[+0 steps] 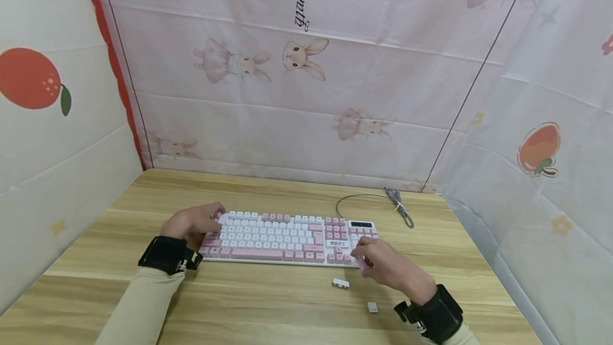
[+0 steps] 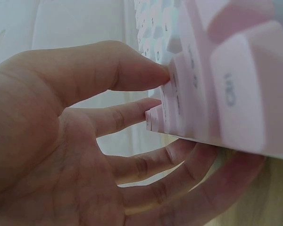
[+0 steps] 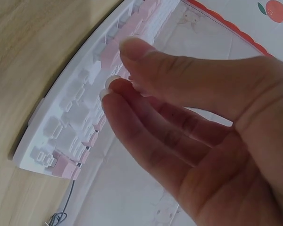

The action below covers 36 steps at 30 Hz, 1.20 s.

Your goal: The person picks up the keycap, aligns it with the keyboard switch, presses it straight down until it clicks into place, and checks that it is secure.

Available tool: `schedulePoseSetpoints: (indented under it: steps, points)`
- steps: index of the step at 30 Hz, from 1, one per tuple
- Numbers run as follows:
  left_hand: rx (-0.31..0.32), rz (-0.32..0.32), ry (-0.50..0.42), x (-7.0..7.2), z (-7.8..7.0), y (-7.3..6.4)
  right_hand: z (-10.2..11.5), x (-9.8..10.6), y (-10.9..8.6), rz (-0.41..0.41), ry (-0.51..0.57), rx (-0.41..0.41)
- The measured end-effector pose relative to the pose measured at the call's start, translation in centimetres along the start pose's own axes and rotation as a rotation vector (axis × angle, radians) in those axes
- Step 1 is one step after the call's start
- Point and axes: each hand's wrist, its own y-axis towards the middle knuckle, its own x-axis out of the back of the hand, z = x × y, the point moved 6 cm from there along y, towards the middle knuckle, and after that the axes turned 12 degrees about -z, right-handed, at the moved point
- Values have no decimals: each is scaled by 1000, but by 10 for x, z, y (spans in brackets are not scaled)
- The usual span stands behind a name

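A pink and white keyboard [image 1: 268,236] lies on the wooden table. My left hand [image 1: 191,222] grips its left end. In the left wrist view the thumb presses beside the pink keys, and several fingers reach along and under the edge near the Ctrl key [image 2: 240,89]. Over the number pad at the right end is my right hand [image 1: 390,268], fingers bent and thumb a little apart from them. Nothing shows between its fingertips in the right wrist view. Bare white key sockets [image 3: 54,127] are visible beside that hand.
Two loose white keycaps, a long one [image 1: 340,284] and a small one [image 1: 372,307], lie in front of the keyboard. The bundled grey cable [image 1: 398,206] rests behind it. Printed cloth walls [image 1: 287,137] enclose the table on three sides.
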Motion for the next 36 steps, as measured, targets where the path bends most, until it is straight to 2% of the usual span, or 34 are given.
schedulePoseSetpoints:
  steps: [16,36]
  points:
    - [-14,2,15,-1,0,0,-11,1,0,-41,-40,-54]
    - [8,4,7,0,0,1,-20,2,-1,-55,-39,-61]
